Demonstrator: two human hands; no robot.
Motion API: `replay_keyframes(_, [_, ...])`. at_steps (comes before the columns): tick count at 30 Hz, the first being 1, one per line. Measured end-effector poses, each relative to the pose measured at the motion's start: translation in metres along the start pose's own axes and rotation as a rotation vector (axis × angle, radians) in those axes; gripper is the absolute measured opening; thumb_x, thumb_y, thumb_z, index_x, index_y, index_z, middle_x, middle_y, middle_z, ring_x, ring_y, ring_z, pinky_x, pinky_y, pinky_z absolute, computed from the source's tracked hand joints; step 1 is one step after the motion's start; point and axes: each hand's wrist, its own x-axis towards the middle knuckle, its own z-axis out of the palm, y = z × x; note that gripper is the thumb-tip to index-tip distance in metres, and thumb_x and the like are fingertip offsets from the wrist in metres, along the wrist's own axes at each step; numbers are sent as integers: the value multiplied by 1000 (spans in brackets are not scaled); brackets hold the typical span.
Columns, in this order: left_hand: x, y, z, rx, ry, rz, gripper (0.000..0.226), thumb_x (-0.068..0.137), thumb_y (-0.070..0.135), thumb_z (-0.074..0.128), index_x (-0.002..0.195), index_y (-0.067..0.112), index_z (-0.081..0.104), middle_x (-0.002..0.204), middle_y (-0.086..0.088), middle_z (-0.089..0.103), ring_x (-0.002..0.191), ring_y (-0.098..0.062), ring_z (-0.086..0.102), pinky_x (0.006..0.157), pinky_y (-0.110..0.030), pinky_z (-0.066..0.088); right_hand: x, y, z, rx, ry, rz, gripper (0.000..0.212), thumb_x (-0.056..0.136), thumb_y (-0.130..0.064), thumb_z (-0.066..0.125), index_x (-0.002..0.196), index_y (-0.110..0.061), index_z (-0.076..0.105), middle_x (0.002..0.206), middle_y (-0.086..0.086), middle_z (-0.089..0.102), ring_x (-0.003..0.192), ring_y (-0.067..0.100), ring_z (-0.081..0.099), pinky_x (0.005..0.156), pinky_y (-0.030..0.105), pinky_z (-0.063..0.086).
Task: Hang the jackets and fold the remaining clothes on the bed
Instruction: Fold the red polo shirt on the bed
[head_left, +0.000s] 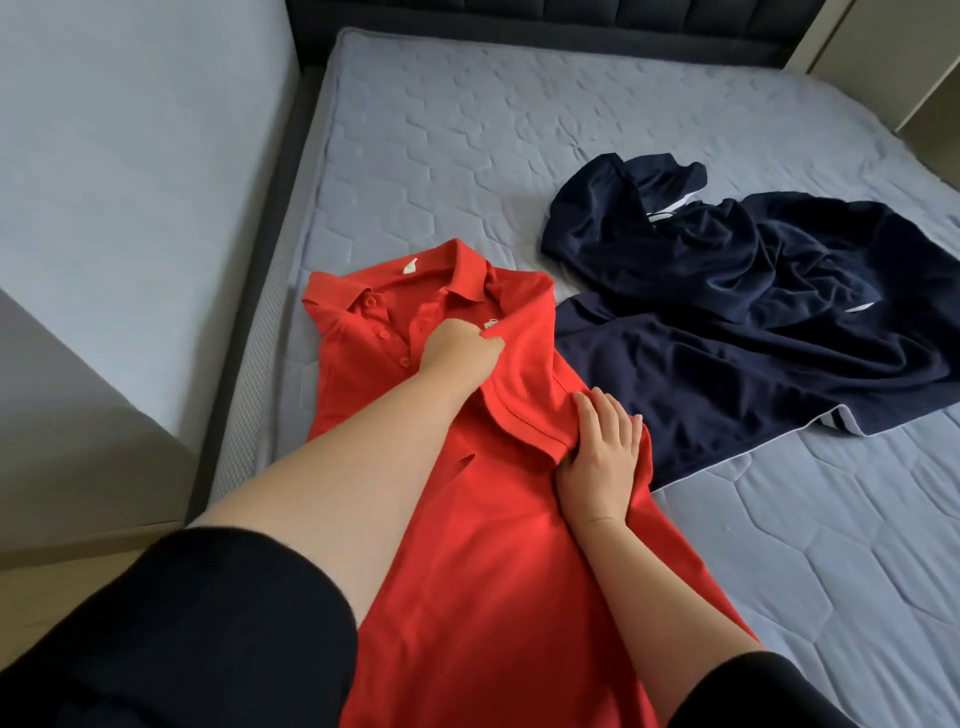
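A red polo shirt lies front up on the grey mattress, collar toward the headboard, its right side folded in over the chest. My left hand presses down on the chest beside the button placket, fingers curled against the cloth. My right hand holds the folded-in sleeve at its hem, thumb under the edge and fingers over it. To the right lies a crumpled pile of navy clothes with white trim, its edge touching the red shirt.
A dark padded headboard runs along the far edge. The dark bed frame borders the mattress on the left, with a pale wall beside it. Bare mattress stretches behind and to the right front of the clothes.
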Motion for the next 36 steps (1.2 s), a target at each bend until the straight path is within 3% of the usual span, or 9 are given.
replay_keyframes(3, [-10, -24, -6, -418, 126, -149, 29, 89, 19, 57, 62, 10, 51, 69, -10, 48, 76, -22, 46, 69, -34, 42, 0, 0, 0, 6, 26, 12, 49, 72, -4, 42, 117, 1, 62, 122, 23, 59, 117, 41, 54, 105, 57, 22])
replay_keyframes(5, [-21, -43, -7, -394, 75, -301, 22, 91, 19, 54, 76, 4, 61, 82, -15, 59, 88, -29, 57, 86, -36, 50, -1, 2, 2, -3, 33, 25, 49, 72, 4, 48, 119, 1, 61, 124, 23, 57, 119, 42, 52, 106, 57, 20])
replay_keyframes(9, [-27, -57, -9, 198, 20, -216, 29, 91, 17, 48, 107, -2, 63, 117, -21, 61, 109, -37, 56, 89, -34, 45, -3, 3, 2, -27, 16, 100, 59, 67, 15, 60, 124, 0, 57, 131, 22, 52, 124, 41, 46, 111, 55, 15])
replay_keyframes(14, [-26, -37, -10, 642, 310, 476, 58, 81, 13, 57, 136, 21, 40, 127, -6, 48, 115, -29, 46, 90, -40, 39, -2, 2, 2, -29, 10, 67, 62, 63, 17, 60, 123, 3, 56, 132, 22, 52, 124, 41, 46, 110, 56, 16])
replay_keyframes(16, [-23, -31, -2, 818, 239, 752, 63, 87, 28, 52, 145, 20, 30, 146, -7, 34, 132, -29, 32, 104, -43, 29, -2, 2, 3, -32, 24, 49, 66, 60, 19, 62, 124, 1, 57, 132, 22, 52, 124, 41, 46, 109, 57, 17])
replay_keyframes(22, [-23, -63, 20, 1264, -186, 511, 63, 98, 53, 19, 150, 29, -6, 159, 0, -9, 145, -25, -11, 114, -50, -4, -2, 3, 1, -1, 12, 49, 62, 63, 15, 62, 122, -4, 62, 134, 24, 50, 126, 43, 45, 109, 56, 16])
replay_keyframes(31, [-49, -90, -49, 1013, 72, 604, 62, 97, 42, 34, 151, 27, 9, 159, -4, 1, 146, -23, -2, 115, -48, 6, 1, -3, -12, 398, -33, 328, 53, 76, -13, 31, 112, 1, 67, 128, 16, 58, 127, 26, 49, 115, 32, 16])
replay_keyframes(34, [-48, -96, -76, 593, 290, 365, 68, 91, 23, 53, 149, 16, 21, 154, -13, 23, 139, -31, 26, 109, -45, 25, 7, -5, -22, 519, -24, 533, 51, 81, -24, 30, 102, -2, 71, 115, 14, 67, 116, 26, 56, 106, 35, 36])
replay_keyframes(36, [-38, -99, -89, 424, 294, 101, 66, 90, 20, 55, 147, 9, 24, 144, -17, 38, 129, -35, 39, 102, -43, 34, 19, -13, -24, 475, -51, 625, 41, 84, -27, 36, 74, -1, 67, 82, 16, 68, 89, 34, 60, 77, 40, 44])
